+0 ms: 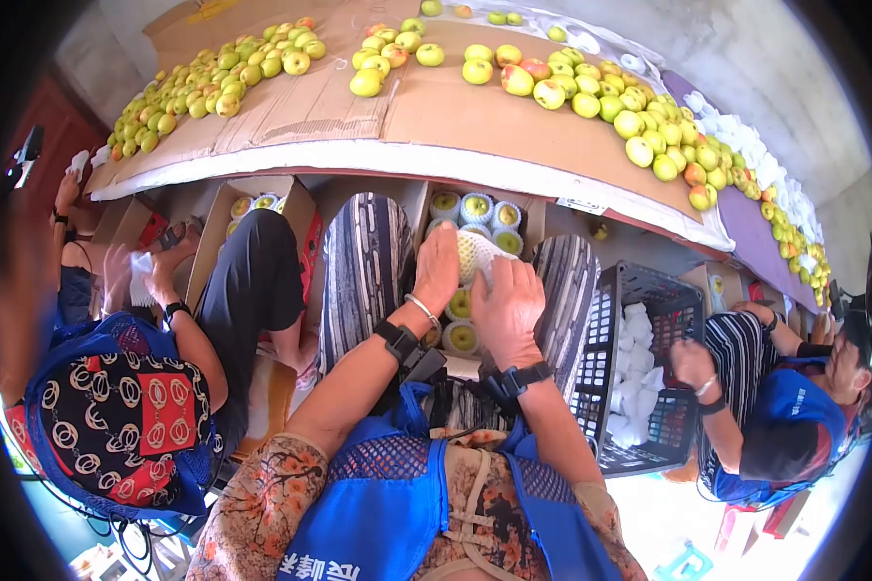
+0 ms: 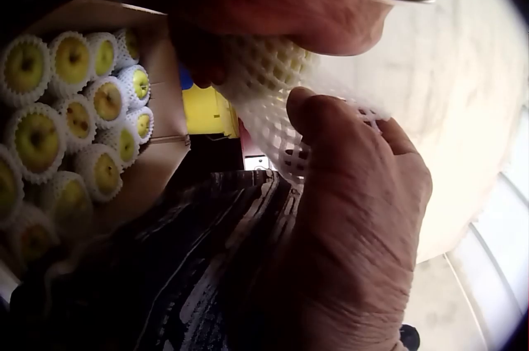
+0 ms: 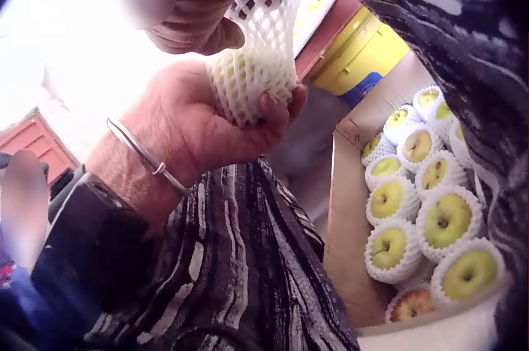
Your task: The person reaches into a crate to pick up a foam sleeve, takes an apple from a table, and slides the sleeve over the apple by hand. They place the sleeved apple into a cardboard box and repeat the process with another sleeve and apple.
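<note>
My left hand (image 1: 438,266), with a silver bracelet at its wrist, grips an apple inside a white foam net sleeve (image 3: 256,78). The fingers curl round the apple's lower part. My right hand (image 1: 509,300) pinches the loose end of the sleeve with thumb and fingers. In the left wrist view the right hand (image 2: 355,186) shows the mesh stretched between both hands. Below them, between the knees, a cardboard box (image 3: 343,194) holds several netted apples (image 3: 450,220) in rows. Most of the gripped apple is hidden by mesh and fingers.
Loose apples (image 1: 591,102) lie on a cardboard-covered table (image 1: 330,107) in front. To the right stands a black plastic crate (image 1: 659,286) with white foam nets (image 1: 634,378). People sit close on both sides, with another apple box (image 1: 199,247) on the left.
</note>
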`<state>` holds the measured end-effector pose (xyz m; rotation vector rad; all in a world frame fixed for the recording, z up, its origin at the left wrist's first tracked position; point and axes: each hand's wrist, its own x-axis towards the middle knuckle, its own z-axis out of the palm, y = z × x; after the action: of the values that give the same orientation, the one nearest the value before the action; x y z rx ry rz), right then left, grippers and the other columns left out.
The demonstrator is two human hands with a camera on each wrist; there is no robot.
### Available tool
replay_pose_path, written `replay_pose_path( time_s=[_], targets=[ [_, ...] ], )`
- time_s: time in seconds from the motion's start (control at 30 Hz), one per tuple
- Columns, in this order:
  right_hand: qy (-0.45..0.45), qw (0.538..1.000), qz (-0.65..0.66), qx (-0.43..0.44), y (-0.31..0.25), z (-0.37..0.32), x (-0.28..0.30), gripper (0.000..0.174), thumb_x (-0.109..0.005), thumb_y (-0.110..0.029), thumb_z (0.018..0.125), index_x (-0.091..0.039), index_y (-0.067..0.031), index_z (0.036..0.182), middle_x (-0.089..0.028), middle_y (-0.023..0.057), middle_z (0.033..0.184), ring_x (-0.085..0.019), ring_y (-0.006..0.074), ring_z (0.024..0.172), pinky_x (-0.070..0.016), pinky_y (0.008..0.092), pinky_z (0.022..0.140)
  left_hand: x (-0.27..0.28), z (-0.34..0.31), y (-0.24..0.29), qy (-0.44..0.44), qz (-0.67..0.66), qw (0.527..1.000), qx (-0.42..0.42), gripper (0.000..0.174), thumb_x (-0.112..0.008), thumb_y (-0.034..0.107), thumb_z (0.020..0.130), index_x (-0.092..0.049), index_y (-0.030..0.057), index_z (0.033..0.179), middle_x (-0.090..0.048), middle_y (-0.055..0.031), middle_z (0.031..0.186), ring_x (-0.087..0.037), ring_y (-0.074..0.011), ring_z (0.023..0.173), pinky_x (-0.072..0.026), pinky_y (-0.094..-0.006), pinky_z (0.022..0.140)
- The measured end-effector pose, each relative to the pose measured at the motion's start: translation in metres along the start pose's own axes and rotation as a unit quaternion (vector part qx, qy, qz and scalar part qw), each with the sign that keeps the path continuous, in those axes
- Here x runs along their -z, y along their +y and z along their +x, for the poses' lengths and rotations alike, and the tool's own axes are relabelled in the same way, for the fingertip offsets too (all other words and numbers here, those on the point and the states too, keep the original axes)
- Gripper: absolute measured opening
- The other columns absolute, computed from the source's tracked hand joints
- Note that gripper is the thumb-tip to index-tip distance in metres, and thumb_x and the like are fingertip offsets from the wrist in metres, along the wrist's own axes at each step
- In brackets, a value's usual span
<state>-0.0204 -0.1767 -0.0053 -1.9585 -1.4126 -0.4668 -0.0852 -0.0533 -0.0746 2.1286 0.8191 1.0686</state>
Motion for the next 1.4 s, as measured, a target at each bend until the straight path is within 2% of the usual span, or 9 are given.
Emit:
replay_pose_path(
  time_s=[0.2, 0.3, 0.53, 0.63, 0.87, 0.97, 1.07, 1.2, 1.4],
  targets=[
    [-0.069, 0.978, 0.185, -0.072, -0.002, -0.015, -0.002, 0.036, -0.056, -0.004, 0.086, -0.050, 0.0054, 0.121, -0.059, 0.0254, 0.095, -0.062, 0.0436, 0.087, -0.0540, 0.0454, 0.074, 0.003, 0.002, 0.005, -0.012, -0.037, 0.998, 0.045, 0.026, -0.033, 0.015, 0.102, -0.048, -0.0045, 0.094, -0.055, -0.0281, 0.091, -0.052, -0.0473, 0.083, -0.0424, -0.0529, 0.072],
    [-0.018, 0.978, 0.200, -0.062, 0.004, -0.019, -0.006, 0.036, -0.055, -0.001, 0.088, -0.050, 0.0049, 0.123, -0.060, 0.0252, 0.097, -0.064, 0.0422, 0.086, -0.0549, 0.0436, 0.073, 0.002, 0.003, 0.008, -0.010, -0.080, 0.994, 0.076, 0.028, -0.032, 0.017, 0.103, -0.049, -0.0042, 0.095, -0.055, -0.0283, 0.091, -0.052, -0.0476, 0.084, -0.0416, -0.0530, 0.072],
    [-0.089, 0.973, 0.188, -0.102, 0.003, -0.013, 0.001, 0.047, -0.066, -0.003, 0.084, -0.052, -0.0033, 0.129, -0.063, 0.0207, 0.105, -0.068, 0.0356, 0.086, -0.0554, 0.0394, 0.074, 0.004, 0.000, 0.016, -0.055, -0.145, 0.976, 0.152, 0.037, -0.032, 0.027, 0.105, -0.049, -0.0027, 0.093, -0.055, -0.0277, 0.091, -0.051, -0.0484, 0.088, -0.0391, -0.0545, 0.075],
    [-0.119, 0.976, 0.147, -0.110, 0.006, -0.012, 0.002, 0.055, -0.071, -0.008, 0.079, -0.052, -0.0070, 0.130, -0.061, 0.0183, 0.107, -0.068, 0.0344, 0.083, -0.0556, 0.0410, 0.073, 0.004, -0.002, 0.013, -0.074, -0.127, 0.984, 0.098, 0.045, -0.031, 0.036, 0.105, -0.051, -0.0018, 0.094, -0.056, -0.0301, 0.096, -0.052, -0.0485, 0.092, -0.0410, -0.0526, 0.077],
    [-0.139, 0.978, 0.111, -0.111, 0.011, -0.006, 0.009, 0.065, -0.078, -0.018, 0.073, -0.052, -0.0097, 0.133, -0.060, 0.0165, 0.106, -0.066, 0.0321, 0.081, -0.0552, 0.0408, 0.071, 0.004, -0.001, 0.016, -0.194, -0.406, 0.866, 0.218, 0.063, -0.037, 0.055, 0.102, -0.057, -0.0031, 0.114, -0.061, -0.0107, 0.106, -0.056, -0.0162, 0.100, -0.0459, -0.0313, 0.089],
    [-0.133, 0.979, 0.125, -0.095, 0.016, -0.005, 0.008, 0.067, -0.078, -0.021, 0.074, -0.050, -0.0076, 0.134, -0.059, 0.0167, 0.102, -0.066, 0.0317, 0.081, -0.0555, 0.0400, 0.071, 0.027, 0.008, 0.035, -0.250, -0.296, 0.911, 0.140, 0.056, -0.045, 0.050, 0.101, -0.058, -0.0023, 0.114, -0.062, -0.0101, 0.107, -0.056, -0.0151, 0.100, -0.0457, -0.0308, 0.090],
    [-0.144, 0.951, 0.227, -0.152, 0.015, 0.002, 0.017, 0.065, -0.077, -0.024, 0.078, -0.050, -0.0043, 0.134, -0.059, 0.0128, 0.094, -0.064, 0.0232, 0.076, -0.0550, 0.0346, 0.069, 0.023, 0.009, 0.033, -0.239, -0.372, 0.877, 0.188, 0.039, -0.049, 0.042, 0.101, -0.058, 0.0049, 0.109, -0.060, -0.0020, 0.098, -0.056, -0.0098, 0.089, -0.0491, -0.0280, 0.081],
    [-0.111, 0.861, 0.406, -0.286, 0.025, -0.005, 0.010, 0.053, -0.069, -0.026, 0.089, -0.051, -0.0001, 0.132, -0.056, 0.0049, 0.082, -0.057, 0.0098, 0.069, -0.0518, 0.0262, 0.063, 0.019, 0.010, 0.023, -0.197, -0.601, 0.713, 0.303, 0.033, -0.050, 0.032, 0.100, -0.060, 0.0029, 0.111, -0.067, -0.0084, 0.100, -0.066, -0.0178, 0.088, -0.0539, -0.0326, 0.080],
    [-0.127, 0.814, 0.442, -0.354, 0.028, -0.010, 0.007, 0.043, -0.057, -0.031, 0.099, -0.052, 0.0015, 0.126, -0.059, 0.0033, 0.084, -0.058, 0.0093, 0.068, -0.0483, 0.0238, 0.056, 0.027, 0.012, 0.032, -0.173, -0.669, 0.649, 0.318, 0.035, -0.047, 0.031, 0.100, -0.062, 0.0006, 0.109, -0.069, -0.0111, 0.102, -0.068, -0.0198, 0.091, -0.0550, -0.0336, 0.084]
  ],
)
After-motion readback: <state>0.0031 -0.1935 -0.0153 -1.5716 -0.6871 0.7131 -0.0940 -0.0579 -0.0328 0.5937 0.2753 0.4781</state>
